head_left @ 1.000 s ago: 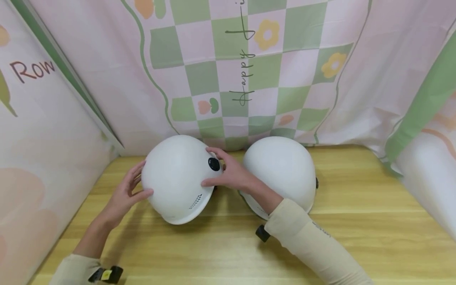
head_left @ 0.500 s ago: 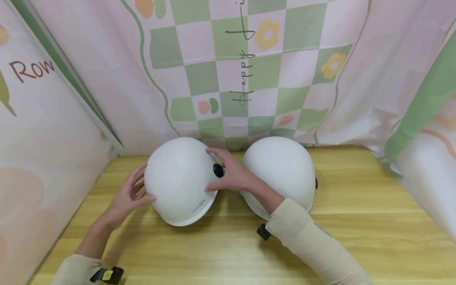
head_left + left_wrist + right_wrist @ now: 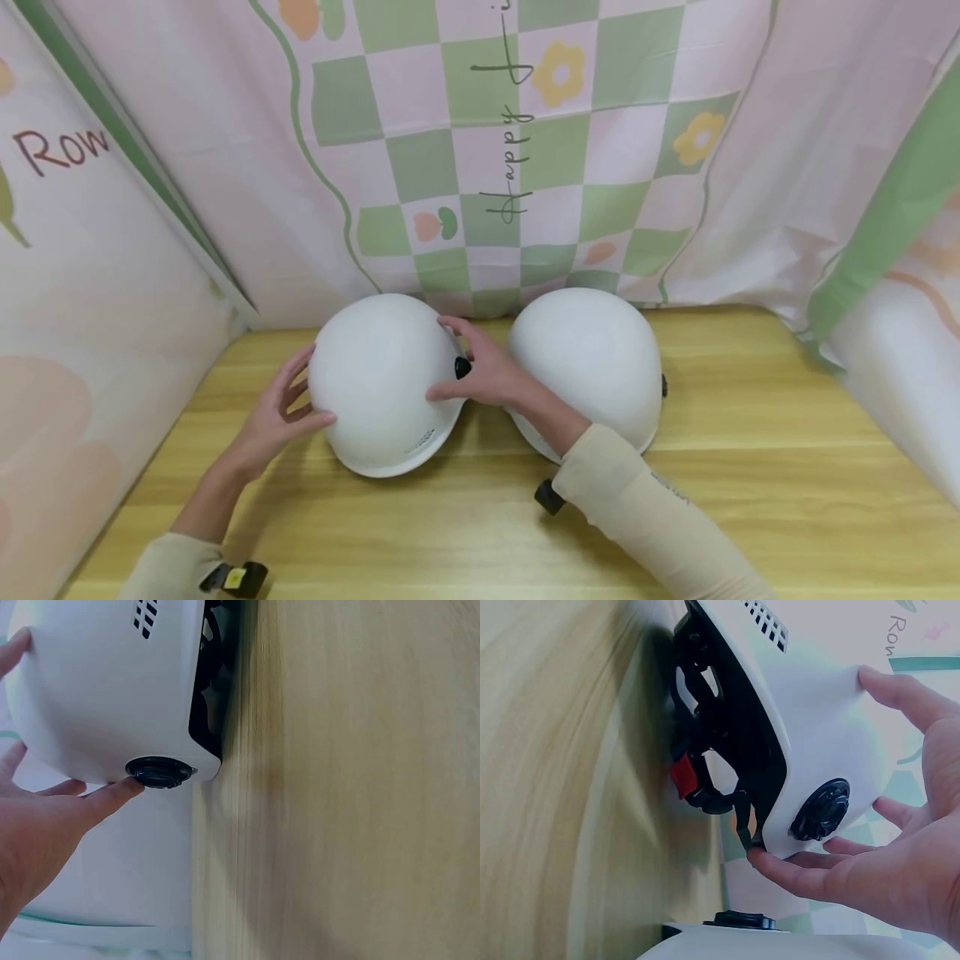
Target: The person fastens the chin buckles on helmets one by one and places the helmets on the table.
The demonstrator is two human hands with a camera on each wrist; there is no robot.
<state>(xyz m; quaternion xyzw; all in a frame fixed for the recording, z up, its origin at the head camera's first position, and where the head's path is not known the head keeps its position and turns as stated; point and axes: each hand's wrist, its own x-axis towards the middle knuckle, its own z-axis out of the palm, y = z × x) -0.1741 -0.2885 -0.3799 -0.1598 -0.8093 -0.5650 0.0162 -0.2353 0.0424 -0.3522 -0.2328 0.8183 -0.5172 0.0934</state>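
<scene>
Two white helmets are on the wooden table. My left hand (image 3: 272,421) holds the left side of the left helmet (image 3: 378,375), thumb on the front of the shell and fingers spread along the side. On the opposite side my right hand (image 3: 491,367) grips the same helmet around a round black knob (image 3: 823,810). In the right wrist view this side tilts up off the table, and black straps with a red buckle (image 3: 684,776) hang beneath. A fingertip touches another black knob (image 3: 159,772) in the left wrist view. Vent holes (image 3: 420,442) mark the front.
The second white helmet (image 3: 592,358) rests close on the right, partly behind my right forearm. A patterned curtain (image 3: 487,167) hangs along the table's back edge, with another printed cloth (image 3: 97,275) on the left. Bare wooden table (image 3: 450,533) lies in front.
The left helmet has shifted slightly right and toward me, and its right side has tipped lower. Both hands have moved along with it. The second helmet has stayed put.
</scene>
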